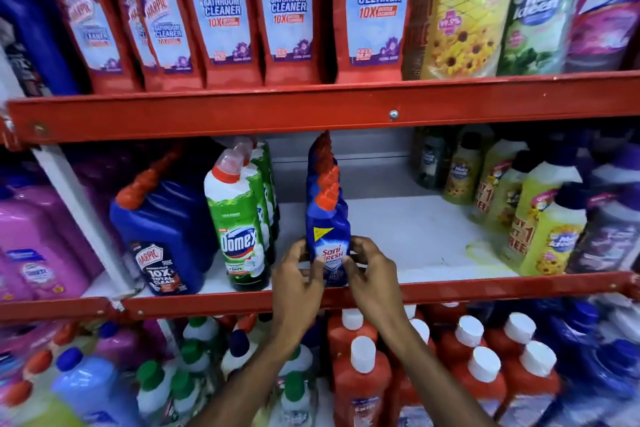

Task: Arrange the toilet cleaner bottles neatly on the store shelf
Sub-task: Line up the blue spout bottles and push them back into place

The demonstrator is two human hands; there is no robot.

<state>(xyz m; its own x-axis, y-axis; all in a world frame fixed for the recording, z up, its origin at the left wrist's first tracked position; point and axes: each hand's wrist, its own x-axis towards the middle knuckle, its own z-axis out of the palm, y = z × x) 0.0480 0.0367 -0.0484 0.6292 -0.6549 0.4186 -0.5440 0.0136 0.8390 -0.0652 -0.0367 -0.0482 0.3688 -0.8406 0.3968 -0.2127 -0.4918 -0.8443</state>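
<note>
A blue Sani Fresh toilet cleaner bottle (328, 236) with a red cap stands upright at the front of the middle shelf (415, 246), heading a row of matching bottles that runs back. My left hand (299, 274) grips its lower left side and my right hand (372, 270) its lower right side. To the left stand a green and white Domex bottle (239, 229), with more behind it, and a big blue Harpic jug (162, 236).
Bare white shelf lies right of the Sani Fresh row, up to yellow Max Kleen bottles (540, 236). Red Harpic bathroom cleaner bottles (287, 10) fill the shelf above. Red bottles with white caps (363, 381) crowd the shelf below. The red shelf lip (485, 288) fronts the shelf.
</note>
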